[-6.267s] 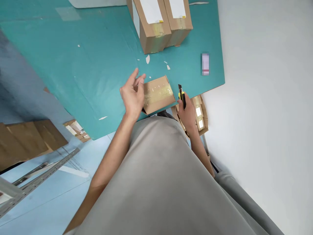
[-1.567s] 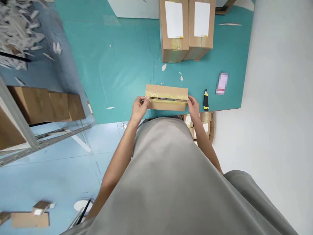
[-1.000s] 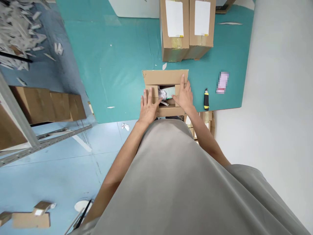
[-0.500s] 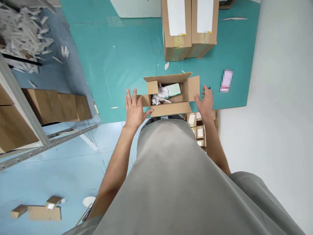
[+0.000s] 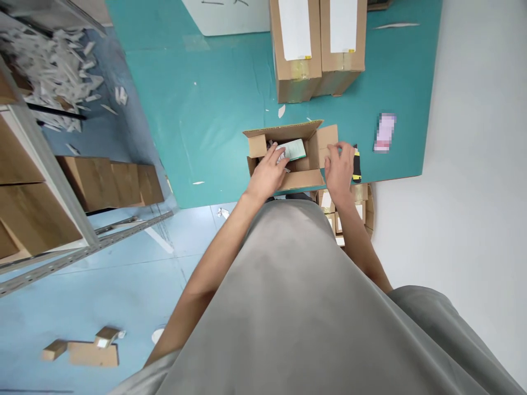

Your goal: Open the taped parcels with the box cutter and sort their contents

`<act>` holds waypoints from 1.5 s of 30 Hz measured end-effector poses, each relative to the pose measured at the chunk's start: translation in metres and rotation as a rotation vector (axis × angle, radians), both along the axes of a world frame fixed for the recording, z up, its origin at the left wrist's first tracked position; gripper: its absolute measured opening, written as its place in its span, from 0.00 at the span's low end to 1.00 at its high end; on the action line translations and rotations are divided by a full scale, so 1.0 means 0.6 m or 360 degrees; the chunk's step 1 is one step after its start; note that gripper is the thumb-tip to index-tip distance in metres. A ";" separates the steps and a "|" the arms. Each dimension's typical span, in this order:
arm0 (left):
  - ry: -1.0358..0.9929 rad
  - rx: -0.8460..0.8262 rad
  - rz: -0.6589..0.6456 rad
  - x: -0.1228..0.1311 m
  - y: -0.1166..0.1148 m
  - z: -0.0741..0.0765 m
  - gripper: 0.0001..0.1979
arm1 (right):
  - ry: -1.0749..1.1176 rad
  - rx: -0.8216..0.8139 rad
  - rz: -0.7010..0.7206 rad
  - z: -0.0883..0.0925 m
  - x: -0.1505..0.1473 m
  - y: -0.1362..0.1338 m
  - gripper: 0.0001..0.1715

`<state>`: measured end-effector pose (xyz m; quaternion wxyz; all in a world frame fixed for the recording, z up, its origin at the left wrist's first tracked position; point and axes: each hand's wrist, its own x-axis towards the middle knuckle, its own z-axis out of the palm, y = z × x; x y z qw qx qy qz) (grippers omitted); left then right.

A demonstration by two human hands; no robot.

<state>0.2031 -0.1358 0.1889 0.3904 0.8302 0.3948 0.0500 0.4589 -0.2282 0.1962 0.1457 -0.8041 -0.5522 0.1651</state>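
A small cardboard box (image 5: 304,180) stands open at the near edge of the teal table (image 5: 214,109), its flaps spread out. Inside lie crumpled white paper and a pale green packet (image 5: 293,149). My left hand (image 5: 269,173) reaches down into the box, fingers curled onto the paper beside the packet. My right hand (image 5: 340,167) rests against the box's right flap (image 5: 328,140), fingers bent round its edge. A yellow and black utility knife (image 5: 356,166) lies on the table just right of that hand.
Two tall taped cardboard boxes (image 5: 317,46) with white labels stand at the back of the table. A blurred pink item (image 5: 385,132) lies at the right. Small boxes (image 5: 341,211) sit below the table edge. Metal shelving (image 5: 49,181) with cartons stands left; cardboard scraps (image 5: 82,351) lie on the floor.
The taped box has been opened and its flaps folded out. My left hand moved from the left flap into the box; my right hand came in to the right flap.
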 end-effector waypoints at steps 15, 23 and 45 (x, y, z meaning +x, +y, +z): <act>0.0271 -0.0003 0.0369 -0.127 0.018 -0.029 0.49 | 0.0227 -0.0191 0.0412 -0.006 -0.011 -0.009 0.25; 0.0320 0.0005 0.0225 -0.059 0.017 -0.053 0.42 | 0.0214 -0.0482 0.0622 -0.061 -0.141 0.116 0.40; 0.0458 0.0003 0.0272 0.024 0.058 -0.083 0.21 | 0.0299 -0.0692 0.0496 -0.087 -0.181 0.121 0.29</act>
